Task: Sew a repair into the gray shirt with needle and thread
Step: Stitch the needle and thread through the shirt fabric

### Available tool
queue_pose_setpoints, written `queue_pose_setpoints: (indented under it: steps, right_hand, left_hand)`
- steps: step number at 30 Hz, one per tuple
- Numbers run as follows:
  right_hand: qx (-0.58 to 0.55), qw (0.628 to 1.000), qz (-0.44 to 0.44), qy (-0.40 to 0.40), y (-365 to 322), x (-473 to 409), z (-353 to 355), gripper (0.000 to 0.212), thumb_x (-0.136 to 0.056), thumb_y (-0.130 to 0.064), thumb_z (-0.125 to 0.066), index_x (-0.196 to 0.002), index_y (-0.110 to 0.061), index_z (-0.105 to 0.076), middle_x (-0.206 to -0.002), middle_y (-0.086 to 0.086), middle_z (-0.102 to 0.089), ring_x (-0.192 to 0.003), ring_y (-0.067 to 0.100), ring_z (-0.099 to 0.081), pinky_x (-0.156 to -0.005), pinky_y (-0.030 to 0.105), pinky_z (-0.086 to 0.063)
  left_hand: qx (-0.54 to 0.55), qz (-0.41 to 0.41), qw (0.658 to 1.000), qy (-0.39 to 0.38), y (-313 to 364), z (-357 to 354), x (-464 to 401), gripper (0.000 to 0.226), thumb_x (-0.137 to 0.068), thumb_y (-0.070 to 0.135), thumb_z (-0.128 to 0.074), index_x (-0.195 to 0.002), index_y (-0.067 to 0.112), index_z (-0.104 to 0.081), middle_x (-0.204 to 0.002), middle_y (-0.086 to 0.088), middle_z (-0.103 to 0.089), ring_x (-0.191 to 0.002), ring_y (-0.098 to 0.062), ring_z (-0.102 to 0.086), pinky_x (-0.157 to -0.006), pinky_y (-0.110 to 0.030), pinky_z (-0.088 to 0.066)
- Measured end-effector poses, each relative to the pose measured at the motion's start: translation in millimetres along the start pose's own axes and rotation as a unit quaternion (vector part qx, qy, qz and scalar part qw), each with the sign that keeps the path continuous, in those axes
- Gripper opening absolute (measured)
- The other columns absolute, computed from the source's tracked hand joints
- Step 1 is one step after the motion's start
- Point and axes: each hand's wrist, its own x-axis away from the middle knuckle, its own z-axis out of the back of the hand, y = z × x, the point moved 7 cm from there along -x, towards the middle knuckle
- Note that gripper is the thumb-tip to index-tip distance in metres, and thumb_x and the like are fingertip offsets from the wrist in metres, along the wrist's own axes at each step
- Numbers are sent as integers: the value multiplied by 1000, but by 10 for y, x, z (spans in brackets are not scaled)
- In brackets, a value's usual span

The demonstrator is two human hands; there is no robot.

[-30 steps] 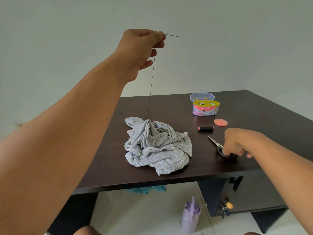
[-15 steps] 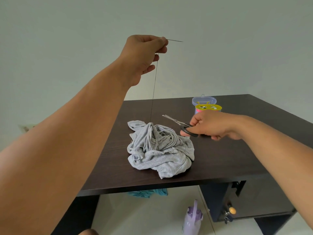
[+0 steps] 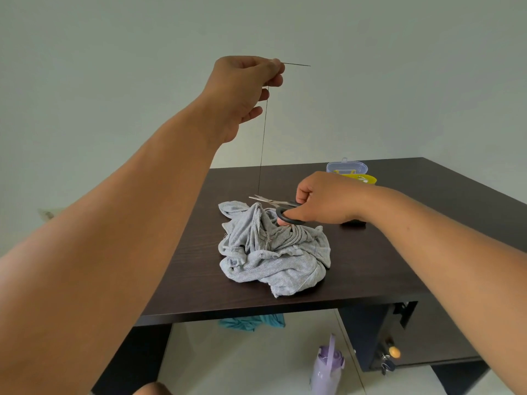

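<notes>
The scissors have been lifted off the worktop by the right hand and brought, blades parted, to the taut thread above the gray shirt.

Your crumpled gray shirt sits frame-center; taut dark thread rises to the needle at upper center.

Bare forearms — no sleeves

Plain room, dark table

A pale, bare wall fills the upper view in soft, even light. A dark wood-grain table stands on a light tiled floor, with a dark cabinet under its right side
</notes>
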Motion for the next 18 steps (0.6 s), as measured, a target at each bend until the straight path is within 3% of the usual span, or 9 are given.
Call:
queue_pose_setpoints:
  steps: [6,13,18]
  right_hand:
    - [35,999,23,15,-76,-61,-12,46,-78,-55,-70,-75,-15,-48,-74,6,-40,-66,19,-34,-60,31,-29]
    - [41,998,-15,-34,2,20,9,53,-68,-66,-75,-69,-17,-53,-61,-3,-49,-58,17,-43,-57,28,-38]
    - [55,998,-19,-23,-8,55,35,51,-73,-63,-74,-71,-17,-51,-57,-4,-43,-53,15,-38,-51,24,-30]
  left_hand:
    - [-1,-1,1000,-1,-9,11,-2,14,-96,36,-66,-96,27,-76,-84,18,-71,-84,-7,-60,-86,-28,-55]
    - [-3,-1,1000,6,1,39,14,16,-97,36,-65,-98,26,-77,-86,17,-72,-84,-7,-60,-90,-30,-56]
    - [-5,-2,1000,5,13,21,26,15,-97,36,-66,-98,26,-77,-84,17,-72,-82,-6,-60,-85,-27,-56]
